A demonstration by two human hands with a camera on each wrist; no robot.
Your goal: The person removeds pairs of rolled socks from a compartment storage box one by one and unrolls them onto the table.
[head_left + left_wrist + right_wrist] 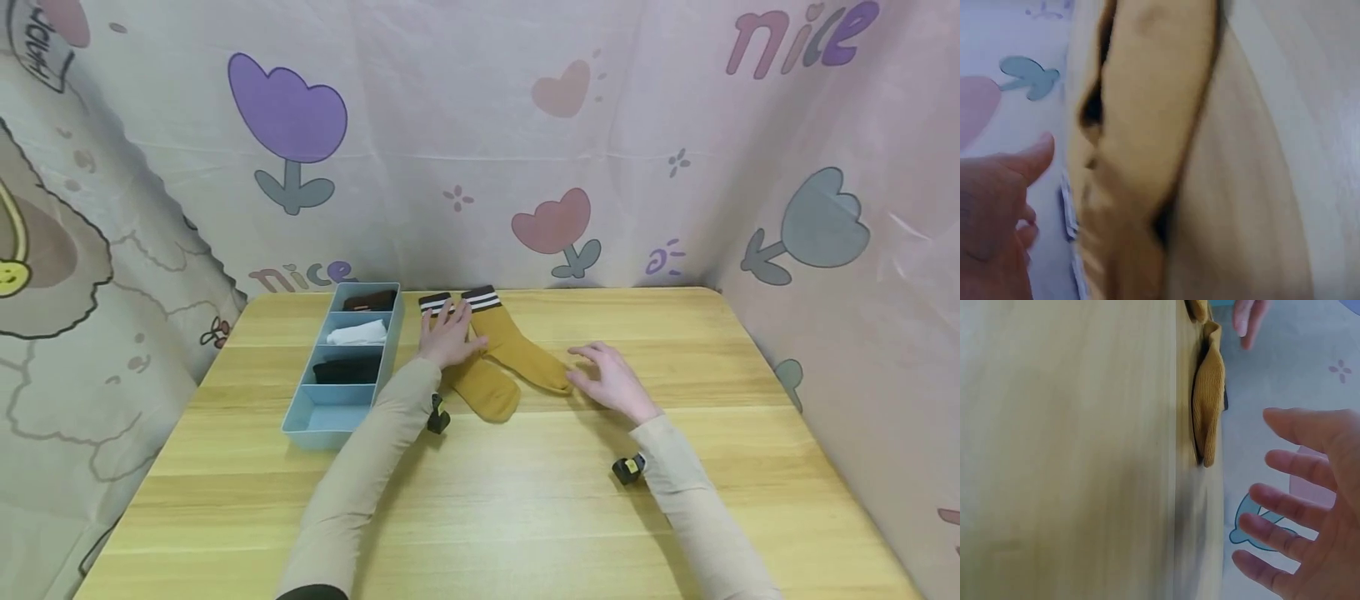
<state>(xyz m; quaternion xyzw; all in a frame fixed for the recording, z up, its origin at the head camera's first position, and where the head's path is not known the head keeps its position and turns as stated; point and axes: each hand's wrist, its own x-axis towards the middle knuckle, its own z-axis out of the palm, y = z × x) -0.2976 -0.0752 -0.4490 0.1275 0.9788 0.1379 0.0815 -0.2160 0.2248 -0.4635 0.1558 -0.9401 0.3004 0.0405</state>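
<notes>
Two mustard-yellow socks lie on the wooden table, each with a dark cuff striped in white. The left sock (pixel 487 390) points its toe toward the near side; the right sock (pixel 517 342) slants down to the right. My left hand (pixel 446 335) is over the upper part of the left sock, fingers extended toward the cuffs and thumb out to the right. Beyond the right sock's toe, my right hand (pixel 615 385) has its fingers spread and nothing in them. In the right wrist view, a gap separates those fingers (pixel 1288 506) from the sock (pixel 1209 394).
Left of the socks stands a light blue divided box (pixel 300 421). Its compartments hold a dark brown item (pixel 367 302), a white folded item (pixel 358 333) and a black item (pixel 348 371); the nearest compartment is bare. A printed curtain (pixel 450 125) hangs behind the table (pixel 525 517).
</notes>
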